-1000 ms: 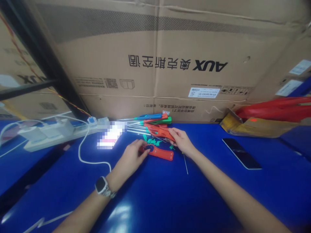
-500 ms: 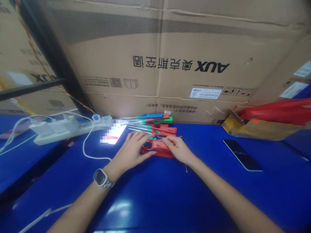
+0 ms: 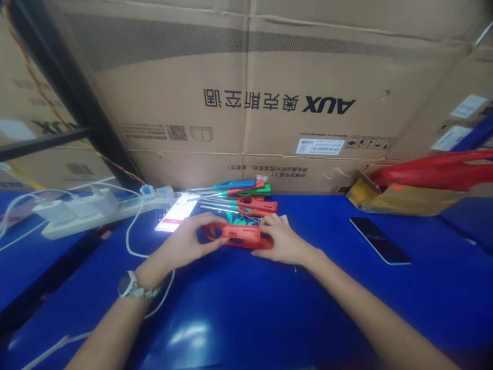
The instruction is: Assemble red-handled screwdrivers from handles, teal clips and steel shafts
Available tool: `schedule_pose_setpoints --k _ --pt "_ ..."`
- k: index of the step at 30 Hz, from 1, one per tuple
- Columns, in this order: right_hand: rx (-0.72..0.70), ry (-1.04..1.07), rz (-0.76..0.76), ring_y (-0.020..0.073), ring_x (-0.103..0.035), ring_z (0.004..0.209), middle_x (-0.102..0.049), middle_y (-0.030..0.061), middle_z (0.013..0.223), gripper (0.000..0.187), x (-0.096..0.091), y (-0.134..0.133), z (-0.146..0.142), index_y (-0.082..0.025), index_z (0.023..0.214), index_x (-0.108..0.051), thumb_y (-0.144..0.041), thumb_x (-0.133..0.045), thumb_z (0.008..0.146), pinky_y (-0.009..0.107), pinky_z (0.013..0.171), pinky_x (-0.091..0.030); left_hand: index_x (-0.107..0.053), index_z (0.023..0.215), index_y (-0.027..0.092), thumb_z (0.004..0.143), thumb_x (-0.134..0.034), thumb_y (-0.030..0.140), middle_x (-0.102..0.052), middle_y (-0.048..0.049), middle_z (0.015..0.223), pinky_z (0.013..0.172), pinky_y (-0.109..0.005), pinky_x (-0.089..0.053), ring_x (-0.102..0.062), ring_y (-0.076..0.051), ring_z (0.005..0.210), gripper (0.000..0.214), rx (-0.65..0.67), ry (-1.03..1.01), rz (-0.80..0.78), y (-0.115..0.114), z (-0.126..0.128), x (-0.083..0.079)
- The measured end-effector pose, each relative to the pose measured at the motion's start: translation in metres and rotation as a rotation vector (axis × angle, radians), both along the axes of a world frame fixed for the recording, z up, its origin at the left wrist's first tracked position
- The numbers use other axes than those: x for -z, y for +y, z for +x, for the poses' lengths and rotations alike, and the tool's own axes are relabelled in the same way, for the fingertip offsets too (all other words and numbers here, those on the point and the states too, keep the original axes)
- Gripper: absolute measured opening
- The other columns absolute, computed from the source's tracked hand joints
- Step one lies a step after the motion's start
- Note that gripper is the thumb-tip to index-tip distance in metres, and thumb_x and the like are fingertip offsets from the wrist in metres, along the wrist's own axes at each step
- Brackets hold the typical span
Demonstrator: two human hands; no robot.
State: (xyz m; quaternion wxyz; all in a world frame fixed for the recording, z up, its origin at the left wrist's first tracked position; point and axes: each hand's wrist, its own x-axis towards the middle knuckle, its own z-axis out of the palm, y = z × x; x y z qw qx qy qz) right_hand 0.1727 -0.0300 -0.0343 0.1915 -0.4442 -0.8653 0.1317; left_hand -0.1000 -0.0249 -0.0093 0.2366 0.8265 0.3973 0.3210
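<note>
A large cardboard box (image 3: 269,67), its printing upside down, stands behind the blue table (image 3: 288,318) like a wall. On the table, between my two hands, I have an orange-red casing (image 3: 242,233) with an oval opening toward its left end. My left grip (image 3: 187,241) pinches that end, thumb on the near side and fingers on the far side. My right grip (image 3: 285,239) is closed about the other end in the same way, the thumb low in front. A darker red piece (image 3: 266,242) shows along the casing's lower edge; I cannot tell whether the two are joined.

Just beyond my fingers lie small teal pieces (image 3: 239,221), and past them a cluster of long-nosed lighters: a red lighter (image 3: 265,206) nearest, then a green one (image 3: 256,191) and a blue one (image 3: 242,183) by the cardboard, metal tubes pointing left. A lit phone (image 3: 175,218) lies to the left of these, near a white power strip (image 3: 59,228) with plugs in it. A dark phone (image 3: 377,241) lies well to the right, in front of a small open carton (image 3: 416,200) holding red pieces (image 3: 435,172). I wear a watch (image 3: 130,284) on my left wrist.
</note>
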Motion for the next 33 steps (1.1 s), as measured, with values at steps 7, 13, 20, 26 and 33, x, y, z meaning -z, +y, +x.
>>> schedule_pose_setpoints --k 7,13,20,26,33 --pt "0.102 0.099 0.110 0.0247 -0.057 0.097 -0.070 0.0065 0.103 0.024 -0.007 0.025 0.017 -0.023 0.099 -0.070 -0.035 -0.076 0.080 0.039 0.087 -0.034 -0.073 0.100 0.022 0.082 -0.072 0.037 -0.072 -0.0041 0.091 0.068 -0.028 -0.052 -0.064 -0.017 0.073 0.023 0.141 0.000 -0.117 -0.016 0.021 0.001" --pt "0.113 -0.026 0.202 0.0264 -0.057 0.096 -0.073 0.0058 0.098 0.023 -0.028 0.075 0.014 -0.022 0.098 -0.072 -0.042 -0.067 0.088 0.041 0.086 -0.035 -0.071 0.106 0.024 0.084 -0.070 0.038 -0.068 -0.0066 0.104 0.089 -0.040 -0.050 -0.062 -0.025 0.097 0.026 0.084 0.201 -0.039 -0.010 0.032 0.023" --pt "0.151 -0.087 0.162 0.0320 -0.053 0.116 -0.068 0.0111 0.118 0.026 -0.022 0.107 -0.009 -0.020 0.105 -0.072 -0.039 -0.064 0.090 0.047 0.092 -0.035 -0.070 0.109 0.025 0.083 -0.071 0.046 -0.064 -0.0063 0.109 0.101 -0.049 -0.041 -0.058 -0.028 0.103 0.033 -0.017 0.295 -0.002 -0.006 0.031 0.033" --pt "0.181 -0.007 0.238 0.0306 -0.053 0.115 -0.063 0.0114 0.121 0.028 -0.013 0.093 -0.008 -0.021 0.111 -0.068 -0.038 -0.065 0.089 0.044 0.091 -0.036 -0.070 0.104 0.024 0.086 -0.066 0.046 -0.065 -0.0059 0.104 0.091 -0.044 -0.045 -0.059 -0.026 0.097 0.029 -0.042 0.239 0.037 -0.002 0.026 0.027" --pt "0.128 0.027 0.235 0.0230 -0.054 0.096 -0.064 0.0060 0.098 0.013 -0.011 0.049 -0.004 -0.021 0.096 -0.068 -0.020 -0.056 0.091 0.036 0.080 -0.036 -0.066 0.094 0.019 0.094 -0.053 0.027 -0.063 -0.0054 0.092 0.078 -0.035 -0.049 -0.060 -0.020 0.084 0.015 -0.186 0.104 0.088 0.016 0.012 0.035"
